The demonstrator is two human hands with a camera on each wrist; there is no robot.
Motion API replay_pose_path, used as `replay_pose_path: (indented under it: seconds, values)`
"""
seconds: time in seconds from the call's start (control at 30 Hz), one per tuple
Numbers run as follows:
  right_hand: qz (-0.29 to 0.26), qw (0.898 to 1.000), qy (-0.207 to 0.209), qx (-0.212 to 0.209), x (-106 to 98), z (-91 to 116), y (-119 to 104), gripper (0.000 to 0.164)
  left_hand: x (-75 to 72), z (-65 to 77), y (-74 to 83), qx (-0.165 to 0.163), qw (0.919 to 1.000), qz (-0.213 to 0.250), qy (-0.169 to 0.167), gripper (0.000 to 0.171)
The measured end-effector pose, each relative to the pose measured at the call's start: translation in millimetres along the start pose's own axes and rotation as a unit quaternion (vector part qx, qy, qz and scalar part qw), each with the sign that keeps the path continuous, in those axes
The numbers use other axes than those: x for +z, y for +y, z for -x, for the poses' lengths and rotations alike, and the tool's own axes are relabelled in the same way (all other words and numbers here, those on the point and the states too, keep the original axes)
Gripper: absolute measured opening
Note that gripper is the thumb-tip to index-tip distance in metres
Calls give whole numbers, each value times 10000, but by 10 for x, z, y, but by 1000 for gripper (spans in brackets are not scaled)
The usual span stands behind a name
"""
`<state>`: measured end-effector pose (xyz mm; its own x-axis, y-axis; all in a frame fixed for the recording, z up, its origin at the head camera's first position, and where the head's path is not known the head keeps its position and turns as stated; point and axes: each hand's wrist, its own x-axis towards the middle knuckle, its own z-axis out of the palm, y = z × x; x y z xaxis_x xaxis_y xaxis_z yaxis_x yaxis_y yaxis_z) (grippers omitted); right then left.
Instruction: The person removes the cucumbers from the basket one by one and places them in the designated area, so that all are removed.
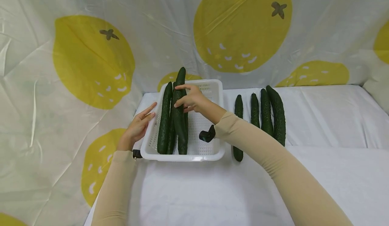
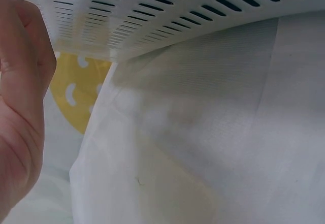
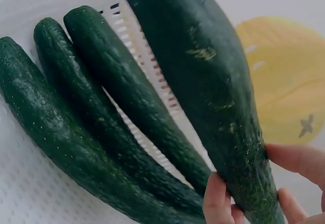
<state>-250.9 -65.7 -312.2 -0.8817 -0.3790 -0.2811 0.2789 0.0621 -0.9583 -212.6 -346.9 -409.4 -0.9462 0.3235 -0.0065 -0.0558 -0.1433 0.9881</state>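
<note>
My right hand (image 1: 192, 99) grips a dark green cucumber (image 3: 203, 76) between thumb and fingers, above a white plastic basket (image 1: 182, 158). This cucumber slants over the ones below and partly covers them in the head view. Three more cucumbers lie side by side in the basket; one of them (image 1: 164, 121) is along the left wall. At the basket's left side, my left hand (image 1: 138, 128) has its fingers extended toward the rim. The left wrist view catches part of that hand (image 2: 20, 97) beside the slotted basket wall (image 2: 152, 5).
Several cucumbers (image 1: 276, 116) lie on the white cloth to the right of the basket. One of these (image 1: 238, 106) is partly hidden under my right sleeve (image 1: 258, 145). A hanging cloth with yellow lemon prints (image 1: 243, 27) rises behind the table and along its left side.
</note>
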Motion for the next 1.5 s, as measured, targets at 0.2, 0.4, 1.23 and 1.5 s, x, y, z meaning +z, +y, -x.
replay_pose_path:
  seconds: [0.2,0.4,1.23,1.5]
  values:
    - [-354,9991,-193,-93,-110,133,-81,75,-11,0,-7,38,10000,-87,4,55]
    - [-407,9983,-280,-308,-256,267,-118,72,-19,-8,-6,44,9999,-94,-4,54]
    - [-515,9970,-243,-527,-935,593,93,73,-12,-27,-34,51,9997,222,-26,54]
    - [-499,9976,-117,-458,-1211,699,176,75,-3,-33,-34,26,9995,305,-28,54]
